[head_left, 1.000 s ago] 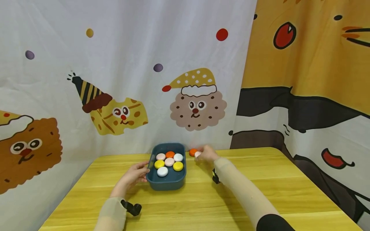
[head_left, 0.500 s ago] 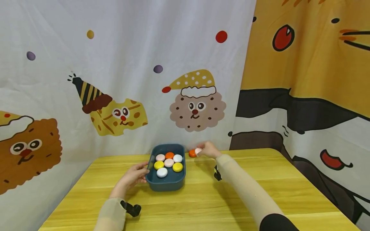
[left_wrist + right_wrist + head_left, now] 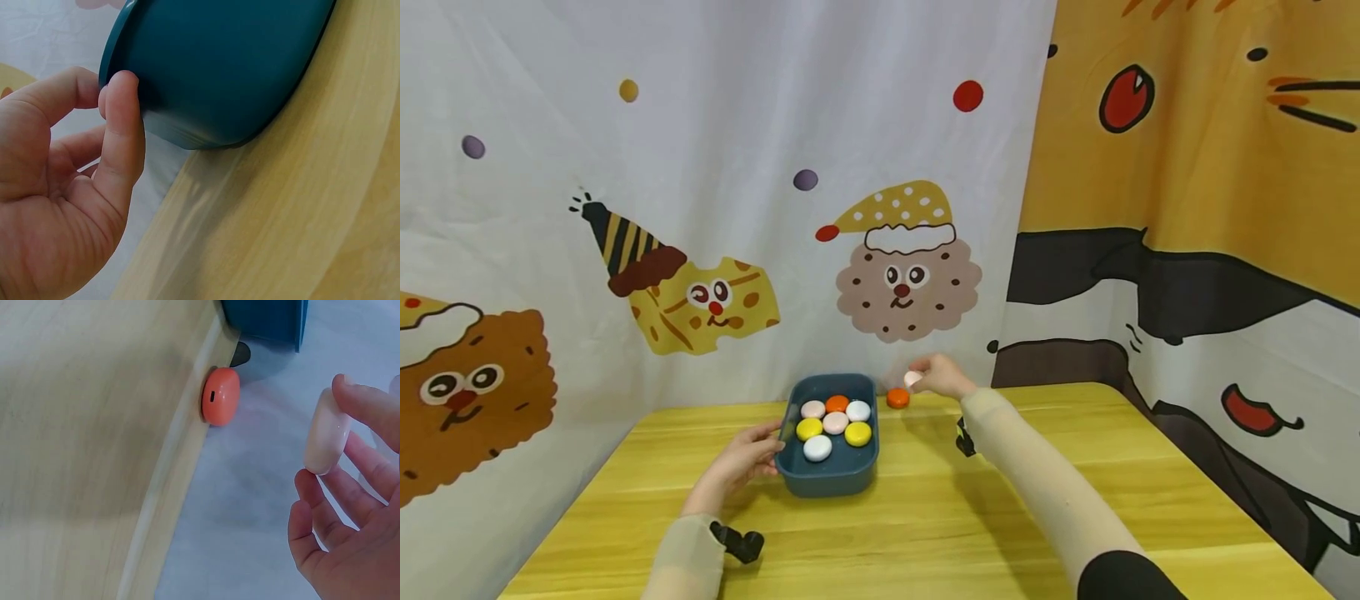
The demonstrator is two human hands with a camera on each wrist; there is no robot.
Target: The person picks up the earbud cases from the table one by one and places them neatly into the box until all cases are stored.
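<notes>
A dark teal plastic tub (image 3: 829, 485) stands near the back of the table, with several smooth round discs inside in white, pale pink, yellow and orange. My left hand (image 3: 741, 458) grips the tub's left rim; the left wrist view has thumb and fingers pinching the edge of its wall (image 3: 219, 69). Between the thumb and fingertips of my right hand (image 3: 944, 377) is a pale pink disc (image 3: 328, 432), held on edge above the table. Below it, an orange disc (image 3: 898, 398) lies on the table just right of the tub. A small dark slot marks its side in the right wrist view.
The wooden table (image 3: 850, 550) ends at its back edge against a white curtain (image 3: 715, 167) printed with cartoon snacks. A second printed curtain (image 3: 1210, 192) hangs on the right.
My right hand has lifted the pale pink disc up from beside the orange disc, which stays on the table. The left hand still grips the tub.
</notes>
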